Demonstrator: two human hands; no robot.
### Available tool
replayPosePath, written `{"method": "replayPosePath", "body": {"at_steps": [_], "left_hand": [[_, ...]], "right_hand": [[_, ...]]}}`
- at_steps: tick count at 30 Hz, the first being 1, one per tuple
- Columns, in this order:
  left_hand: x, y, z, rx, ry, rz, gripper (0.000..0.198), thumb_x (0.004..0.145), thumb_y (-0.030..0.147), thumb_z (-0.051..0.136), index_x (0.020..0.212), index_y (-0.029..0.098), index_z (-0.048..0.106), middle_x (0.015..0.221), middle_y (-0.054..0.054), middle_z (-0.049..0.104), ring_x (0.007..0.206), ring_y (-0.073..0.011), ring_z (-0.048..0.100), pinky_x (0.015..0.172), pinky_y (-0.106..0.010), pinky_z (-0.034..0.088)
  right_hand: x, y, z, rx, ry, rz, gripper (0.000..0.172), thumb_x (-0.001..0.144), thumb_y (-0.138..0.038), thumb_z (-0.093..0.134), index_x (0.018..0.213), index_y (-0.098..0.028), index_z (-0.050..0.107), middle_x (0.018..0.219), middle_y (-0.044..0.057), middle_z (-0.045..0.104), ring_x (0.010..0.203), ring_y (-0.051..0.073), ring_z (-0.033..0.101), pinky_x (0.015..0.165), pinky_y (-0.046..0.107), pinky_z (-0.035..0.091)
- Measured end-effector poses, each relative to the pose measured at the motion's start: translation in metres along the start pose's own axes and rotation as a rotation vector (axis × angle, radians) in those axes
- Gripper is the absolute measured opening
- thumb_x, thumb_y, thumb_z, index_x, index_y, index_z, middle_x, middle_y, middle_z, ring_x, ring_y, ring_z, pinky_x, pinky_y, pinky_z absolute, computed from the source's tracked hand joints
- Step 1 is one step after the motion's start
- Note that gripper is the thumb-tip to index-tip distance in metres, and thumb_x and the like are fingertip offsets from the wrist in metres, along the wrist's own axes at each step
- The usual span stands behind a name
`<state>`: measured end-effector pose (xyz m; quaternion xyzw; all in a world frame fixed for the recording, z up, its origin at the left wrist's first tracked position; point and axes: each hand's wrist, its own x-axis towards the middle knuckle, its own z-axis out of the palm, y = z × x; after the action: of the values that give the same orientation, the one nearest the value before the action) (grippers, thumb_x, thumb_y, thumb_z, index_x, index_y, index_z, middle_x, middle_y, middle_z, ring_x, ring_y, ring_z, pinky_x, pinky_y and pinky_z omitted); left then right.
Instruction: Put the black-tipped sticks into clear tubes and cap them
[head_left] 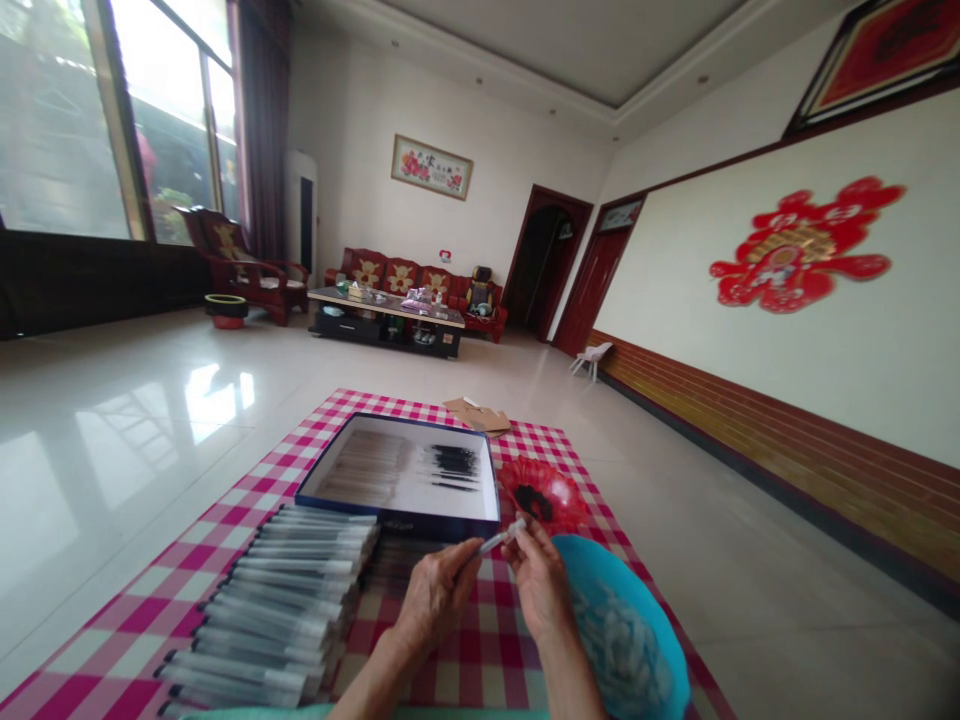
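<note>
Over the checked cloth, my left hand [441,592] is closed around one end of a slim pen [493,541] with a pale, see-through barrel. The fingers of my right hand [541,578] pinch the whitish tip at its other end. Beside my right wrist, a blue bowl [679,650] holds many small translucent white pieces that look like pen caps. A red flower-shaped dish [561,492] with dark small parts in it lies just beyond my right hand. Left of my left hand, many capped pens [289,590] lie in a long row, blurred.
A shallow blue-edged box [439,522] holds clear tubes [360,465] and thin black refills [454,466]. Brown cardboard pieces [480,414] lie at the far edge of the pink-and-white tablecloth [469,655]. Farther off stand a coffee table [386,318], a sofa and a small white chair [592,358].
</note>
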<state>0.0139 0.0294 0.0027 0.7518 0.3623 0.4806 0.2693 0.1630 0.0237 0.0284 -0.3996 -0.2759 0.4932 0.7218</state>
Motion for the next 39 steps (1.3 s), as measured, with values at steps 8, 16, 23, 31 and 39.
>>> {"method": "replayPosePath", "body": {"at_steps": [8, 16, 23, 31, 39], "left_hand": [[0.001, 0.002, 0.0, -0.014, -0.011, -0.012, 0.031, 0.09, 0.028, 0.047, 0.112, 0.024, 0.067, 0.08, -0.006, 0.072, 0.065, -0.017, 0.064, 0.061, -0.021, 0.043], [0.0, 0.005, -0.003, -0.014, -0.026, -0.01, 0.03, 0.089, 0.026, 0.046, 0.109, 0.023, 0.068, 0.077, -0.005, 0.07, 0.063, -0.0157, 0.061, 0.059, -0.021, 0.04], [0.006, -0.002, 0.002, -0.492, -0.212, -0.283, 0.041, 0.084, 0.049, 0.051, 0.085, 0.012, 0.068, 0.047, 0.006, 0.042, 0.041, -0.0066, 0.032, 0.042, -0.019, 0.023], [0.006, 0.003, -0.001, -0.968, -0.421, -0.611, 0.039, 0.076, 0.055, 0.058, 0.074, 0.016, 0.056, 0.042, 0.008, 0.044, 0.03, -0.0033, 0.022, 0.032, -0.017, 0.014], [0.007, 0.004, 0.01, -0.821, -0.306, -0.522, 0.048, 0.073, 0.064, 0.053, 0.065, 0.017, 0.049, 0.045, 0.007, 0.04, 0.032, -0.0039, 0.025, 0.034, -0.019, 0.016]], "right_hand": [[0.0, 0.001, -0.003, -0.032, -0.012, -0.025, 0.03, 0.061, -0.029, 0.079, 0.088, -0.022, 0.067, 0.076, -0.003, 0.067, 0.067, 0.012, 0.061, 0.063, 0.024, 0.05], [-0.002, 0.005, -0.004, -0.094, -0.055, -0.027, 0.031, 0.062, -0.033, 0.08, 0.088, -0.02, 0.067, 0.077, -0.003, 0.067, 0.067, 0.011, 0.059, 0.065, 0.023, 0.049], [-0.005, 0.001, -0.002, -0.083, -0.165, -0.013, 0.028, 0.071, -0.037, 0.073, 0.091, -0.02, 0.064, 0.094, 0.005, 0.072, 0.086, 0.021, 0.066, 0.074, 0.033, 0.05], [-0.012, -0.003, 0.007, 0.066, -0.225, 0.09, 0.035, 0.069, -0.033, 0.076, 0.102, -0.023, 0.066, 0.087, 0.003, 0.072, 0.08, 0.019, 0.067, 0.064, 0.03, 0.052], [-0.012, 0.007, 0.013, 0.11, -0.107, 0.101, 0.034, 0.061, -0.034, 0.082, 0.09, -0.023, 0.069, 0.088, 0.003, 0.074, 0.087, 0.021, 0.069, 0.076, 0.034, 0.053]]}}
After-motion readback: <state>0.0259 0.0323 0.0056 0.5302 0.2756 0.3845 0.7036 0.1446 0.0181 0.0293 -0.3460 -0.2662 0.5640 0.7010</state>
